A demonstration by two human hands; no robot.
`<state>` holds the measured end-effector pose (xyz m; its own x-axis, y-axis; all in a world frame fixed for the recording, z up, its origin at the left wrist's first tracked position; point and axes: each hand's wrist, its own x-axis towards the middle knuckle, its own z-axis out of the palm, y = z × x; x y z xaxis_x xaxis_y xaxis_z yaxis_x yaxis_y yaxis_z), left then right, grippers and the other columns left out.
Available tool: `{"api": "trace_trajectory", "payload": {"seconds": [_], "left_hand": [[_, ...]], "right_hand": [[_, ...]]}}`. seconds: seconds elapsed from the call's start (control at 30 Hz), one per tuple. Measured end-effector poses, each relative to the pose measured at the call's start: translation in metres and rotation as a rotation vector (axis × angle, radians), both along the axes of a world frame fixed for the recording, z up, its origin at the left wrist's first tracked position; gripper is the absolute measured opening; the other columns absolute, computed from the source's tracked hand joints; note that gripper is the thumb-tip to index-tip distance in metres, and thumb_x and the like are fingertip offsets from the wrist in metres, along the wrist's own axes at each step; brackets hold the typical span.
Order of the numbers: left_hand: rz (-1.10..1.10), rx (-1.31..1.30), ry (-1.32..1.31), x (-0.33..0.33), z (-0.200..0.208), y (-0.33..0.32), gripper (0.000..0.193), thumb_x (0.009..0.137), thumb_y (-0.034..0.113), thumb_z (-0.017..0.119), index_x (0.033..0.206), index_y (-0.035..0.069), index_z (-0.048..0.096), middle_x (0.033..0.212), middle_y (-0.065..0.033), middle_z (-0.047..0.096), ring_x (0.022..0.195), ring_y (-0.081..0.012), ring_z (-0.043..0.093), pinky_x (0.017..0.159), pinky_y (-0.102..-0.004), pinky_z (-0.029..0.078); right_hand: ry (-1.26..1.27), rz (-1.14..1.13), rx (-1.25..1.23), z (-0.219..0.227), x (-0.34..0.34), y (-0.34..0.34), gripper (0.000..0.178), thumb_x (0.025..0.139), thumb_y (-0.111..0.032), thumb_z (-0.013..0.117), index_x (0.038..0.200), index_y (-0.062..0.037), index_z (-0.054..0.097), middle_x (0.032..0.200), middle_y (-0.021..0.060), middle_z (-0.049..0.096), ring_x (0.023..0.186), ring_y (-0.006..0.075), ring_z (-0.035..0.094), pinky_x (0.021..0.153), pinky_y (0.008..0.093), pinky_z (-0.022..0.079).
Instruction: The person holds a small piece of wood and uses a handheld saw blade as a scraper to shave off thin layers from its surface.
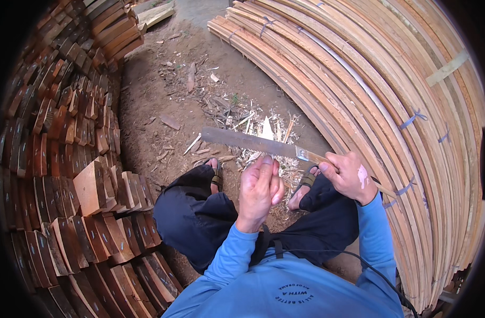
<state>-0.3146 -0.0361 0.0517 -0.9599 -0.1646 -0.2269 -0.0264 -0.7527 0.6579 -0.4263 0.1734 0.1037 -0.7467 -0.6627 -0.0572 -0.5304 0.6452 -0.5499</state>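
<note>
At mid-view: one blade (247,141), long axis left to right, handle (315,157) clamped in right hand (351,175). Nearer blade's middle, just below: left hand (258,186), fingers curled together; whether touching, I cannot tell.

Stacked planks (59,140), tied wooden strips (380,119)

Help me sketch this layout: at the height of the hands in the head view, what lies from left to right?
Stacked reddish-brown wooden blocks, left sandal with olive straps, bare left hand, matching right sandal, bare right hand, tied bundles of long, pale-brown wooden strips.
</note>
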Motion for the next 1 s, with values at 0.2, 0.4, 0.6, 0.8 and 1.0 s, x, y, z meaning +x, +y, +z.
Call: {"api": "trace_trajectory", "payload": {"seconds": [0.2, 0.4, 0.6, 0.8, 1.0], "left_hand": [[-0.035, 0.059, -0.036, 0.001, 0.003, 0.000, 0.033, 0.112, 0.031, 0.042, 0.091, 0.007, 0.049, 0.051, 0.0042, 0.034, 0.039, -0.0076, 0.034, 0.038, -0.0241, 0.026], [-0.190, -0.012, 0.090, 0.012, 0.015, 0.017, 0.034, 0.113, 0.031, 0.039, 0.091, 0.007, 0.049, 0.051, 0.0049, 0.036, 0.038, -0.0073, 0.035, 0.038, -0.0236, 0.027], [-0.126, 0.298, 0.053, 0.003, 0.010, -0.002, 0.033, 0.114, 0.031, 0.033, 0.092, 0.010, 0.045, 0.053, 0.0050, 0.036, 0.037, -0.0054, 0.033, 0.037, -0.0224, 0.025], [-0.244, 0.757, 0.093, 0.004, -0.004, -0.011, 0.032, 0.114, 0.032, 0.034, 0.091, 0.011, 0.044, 0.052, 0.0043, 0.034, 0.037, -0.0059, 0.032, 0.037, -0.0227, 0.022], [-0.321, 0.994, 0.152, 0.003, -0.007, -0.012, 0.032, 0.114, 0.031, 0.032, 0.092, 0.011, 0.043, 0.051, 0.0037, 0.035, 0.036, -0.0058, 0.032, 0.036, -0.0214, 0.022]], "right_hand": [[0.068, 0.009, -0.005, -0.011, -0.001, 0.002, 0.051, 0.097, -0.042, 0.065, 0.070, -0.0005, 0.053, 0.057, 0.0247, 0.048, 0.057, 0.0464, 0.053, 0.053, 0.0497, 0.039], [0.240, -0.178, 0.021, -0.027, -0.039, 0.004, 0.054, 0.100, -0.044, 0.061, 0.071, 0.0004, 0.055, 0.059, 0.0256, 0.049, 0.057, 0.0449, 0.052, 0.053, 0.0492, 0.039], [0.139, -0.145, -0.057, -0.003, -0.021, 0.004, 0.057, 0.102, -0.047, 0.058, 0.071, 0.0007, 0.054, 0.057, 0.0241, 0.045, 0.053, 0.0423, 0.045, 0.052, 0.0469, 0.037], [0.040, 0.016, -0.012, 0.002, 0.002, 0.002, 0.055, 0.099, -0.045, 0.063, 0.069, -0.0010, 0.051, 0.056, 0.0247, 0.044, 0.054, 0.0457, 0.050, 0.050, 0.0478, 0.037], [0.129, 0.030, 0.012, -0.001, -0.002, 0.005, 0.052, 0.099, -0.044, 0.064, 0.071, -0.0012, 0.053, 0.056, 0.0248, 0.046, 0.056, 0.0461, 0.052, 0.052, 0.0484, 0.039]]}}
